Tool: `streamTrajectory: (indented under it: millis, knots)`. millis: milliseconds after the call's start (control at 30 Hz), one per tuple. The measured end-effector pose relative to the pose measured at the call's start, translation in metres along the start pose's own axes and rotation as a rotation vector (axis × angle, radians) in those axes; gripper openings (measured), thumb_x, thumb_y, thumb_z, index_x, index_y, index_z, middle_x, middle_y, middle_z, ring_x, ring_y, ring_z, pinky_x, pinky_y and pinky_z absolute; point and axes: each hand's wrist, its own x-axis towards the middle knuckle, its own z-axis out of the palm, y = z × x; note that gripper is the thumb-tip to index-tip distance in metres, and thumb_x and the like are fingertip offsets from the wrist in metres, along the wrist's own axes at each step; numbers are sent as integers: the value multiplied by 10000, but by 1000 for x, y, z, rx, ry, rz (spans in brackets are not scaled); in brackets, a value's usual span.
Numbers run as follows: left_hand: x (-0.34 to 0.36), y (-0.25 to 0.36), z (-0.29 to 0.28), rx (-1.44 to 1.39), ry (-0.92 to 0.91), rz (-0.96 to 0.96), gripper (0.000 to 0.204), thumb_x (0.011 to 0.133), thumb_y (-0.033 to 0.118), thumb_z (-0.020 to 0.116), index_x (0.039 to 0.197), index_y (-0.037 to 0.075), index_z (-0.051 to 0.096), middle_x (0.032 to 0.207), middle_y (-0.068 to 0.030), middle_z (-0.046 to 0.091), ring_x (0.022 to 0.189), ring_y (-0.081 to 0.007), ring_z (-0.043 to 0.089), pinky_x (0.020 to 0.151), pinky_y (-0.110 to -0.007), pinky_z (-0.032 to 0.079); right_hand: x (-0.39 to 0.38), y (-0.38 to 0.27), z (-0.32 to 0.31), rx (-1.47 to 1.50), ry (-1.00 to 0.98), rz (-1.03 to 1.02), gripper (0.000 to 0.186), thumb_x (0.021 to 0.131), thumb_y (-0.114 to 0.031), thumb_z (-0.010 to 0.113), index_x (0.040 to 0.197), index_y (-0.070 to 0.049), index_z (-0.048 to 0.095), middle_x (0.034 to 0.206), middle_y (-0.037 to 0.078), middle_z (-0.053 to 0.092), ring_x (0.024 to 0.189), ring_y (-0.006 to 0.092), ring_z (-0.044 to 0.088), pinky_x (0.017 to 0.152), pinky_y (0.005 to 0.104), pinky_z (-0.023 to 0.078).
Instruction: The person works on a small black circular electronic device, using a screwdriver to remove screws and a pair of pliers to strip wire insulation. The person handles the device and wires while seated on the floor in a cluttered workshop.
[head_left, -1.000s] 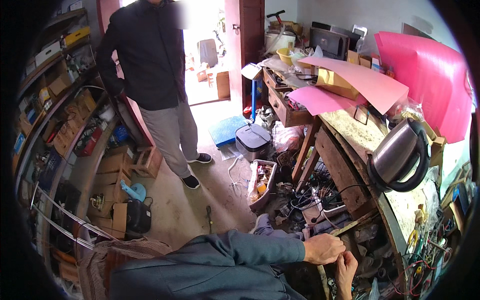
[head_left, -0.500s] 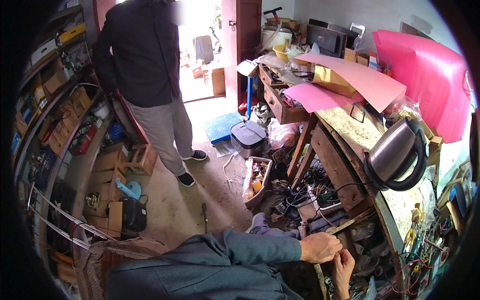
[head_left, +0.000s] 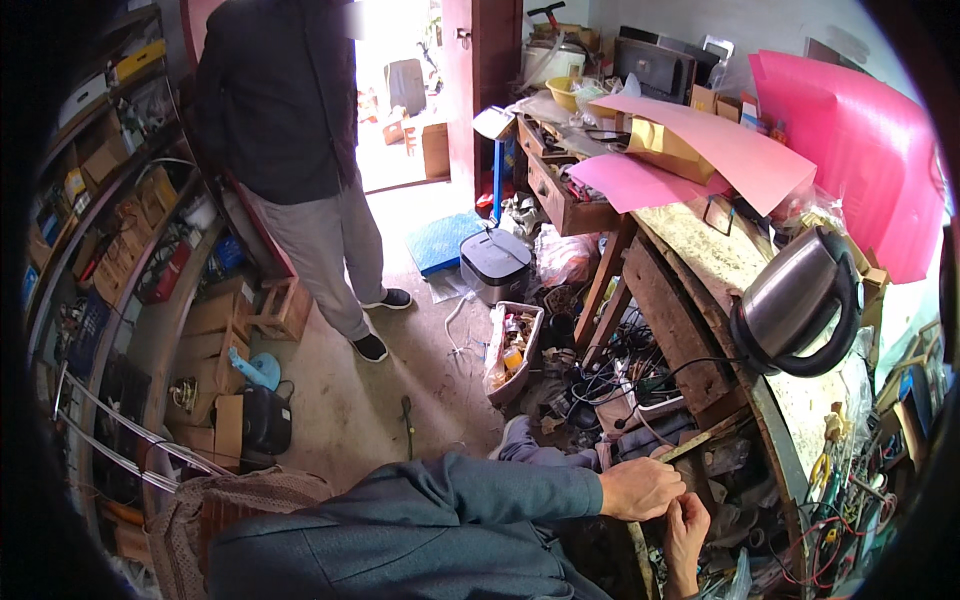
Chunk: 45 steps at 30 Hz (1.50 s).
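Observation:
My left hand (head_left: pixel 642 489) is closed, fingers curled and pinched, at the lower middle right. Just below and right of it is my right hand (head_left: pixel 686 530), fingertips pressed together close to the left hand's fingers; whatever they hold is too small or hidden to make out. Both hands are above a cluttered open space under the workbench (head_left: pixel 700 300), beside a wooden strip (head_left: pixel 705 437). On the bench, up and to the right, stands a steel kettle (head_left: pixel 790 300) with a black handle. Tangled tools and wires (head_left: pixel 835 510) lie at the right.
A person in dark jacket (head_left: pixel 275 120) stands left of the doorway (head_left: pixel 400 90). Shelves of boxes (head_left: pixel 110 250) line the left. Pink sheets (head_left: pixel 730 150) lie on the bench. A blue platform (head_left: pixel 440 240), grey appliance (head_left: pixel 495 260) and bin (head_left: pixel 512 350) sit on the floor.
The whole view has shifted slightly, with the scene a little higher in the picture. My two hands stay together in much the same closed pose.

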Motion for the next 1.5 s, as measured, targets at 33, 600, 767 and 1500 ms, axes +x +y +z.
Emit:
streamTrajectory:
  millis: [33,600,767,1500]
  knots:
    - [0,0,0,-1,4,1,161,842,150,631,849,-4,586,827,-156,597,820,-353,606,733,-439,496,0,-1,0,15,0,1,212,972,-133,614,850,35,572,672,21,537,641,77,449,571,272,387]
    - [-2,-6,9,15,12,38,167,838,166,636,826,13,572,853,-152,586,839,-361,603,740,-438,496,-1,-4,2,70,-2,58,178,966,-87,610,827,10,555,725,-5,535,702,68,471,622,240,390]
    - [-1,-5,9,-7,21,21,192,824,184,647,828,9,569,827,-159,578,816,-375,606,716,-454,490,-6,-18,2,122,-37,-5,195,1015,-131,586,895,22,582,772,18,530,730,95,437,639,259,403]
    - [1,-3,5,1,11,0,179,844,164,637,866,7,552,827,-160,575,826,-369,601,725,-456,479,-3,-19,-2,135,-24,3,162,1001,-132,601,932,14,611,790,25,560,734,103,473,654,260,424]
